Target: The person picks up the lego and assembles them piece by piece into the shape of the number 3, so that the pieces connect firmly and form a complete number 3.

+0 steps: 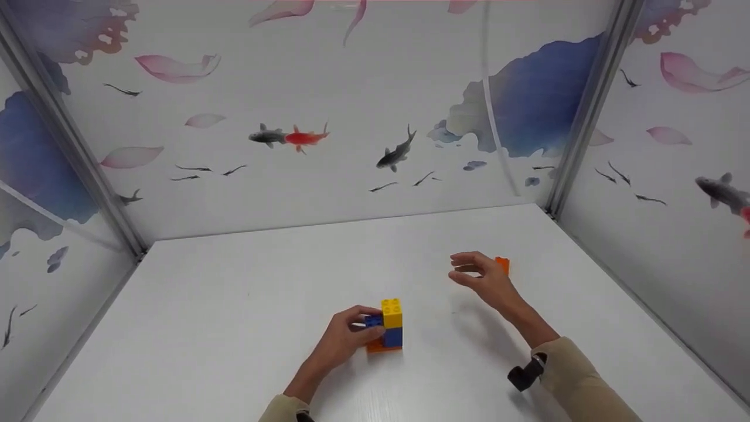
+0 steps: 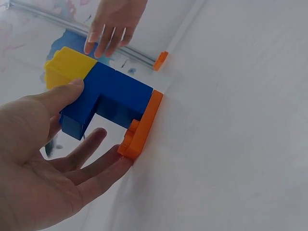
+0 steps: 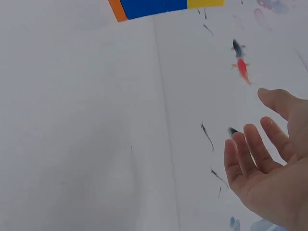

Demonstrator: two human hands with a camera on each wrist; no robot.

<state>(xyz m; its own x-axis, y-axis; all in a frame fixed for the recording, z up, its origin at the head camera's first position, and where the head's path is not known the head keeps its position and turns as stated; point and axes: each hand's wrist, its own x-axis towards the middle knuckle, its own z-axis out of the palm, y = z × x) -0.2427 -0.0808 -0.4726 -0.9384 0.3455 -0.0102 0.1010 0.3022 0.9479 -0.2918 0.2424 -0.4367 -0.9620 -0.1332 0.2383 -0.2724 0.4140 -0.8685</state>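
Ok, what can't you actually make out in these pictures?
- Loose orange brick: head view, mostly hidden behind the right hand; shape unclear.
- Block stack: right wrist view, cut off by the top edge.
- Stack's left side: head view, covered by the left hand.

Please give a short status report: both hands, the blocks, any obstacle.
Left hand grips block stack on white table. Right hand open, empty, beside loose orange block. Nothing lies between hand and block.
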